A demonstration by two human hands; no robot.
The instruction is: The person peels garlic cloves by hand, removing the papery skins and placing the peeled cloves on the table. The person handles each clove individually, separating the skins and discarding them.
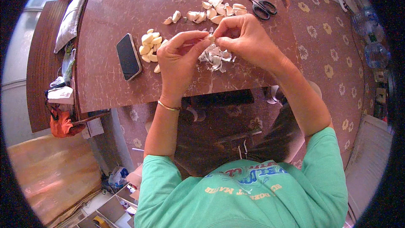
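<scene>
Both hands meet over the brown table (109, 84), pinching one garlic clove (210, 38) between their fingertips. My left hand (179, 57) grips it from the left, my right hand (244, 38) from the right. Just below the hands lies a heap of white garlic skins (215, 57). A pile of peeled cloves (150, 44) sits left of my left hand. Several unpeeled cloves (213, 10) lie farther back on the table.
A dark phone (128, 56) lies left of the peeled cloves. Black-handled scissors (259, 5) rest at the back right of the table. Flowered carpet (333, 59) covers the floor to the right, with plastic bottles (373, 38) at the far right. Cushions (71, 17) lie at the left.
</scene>
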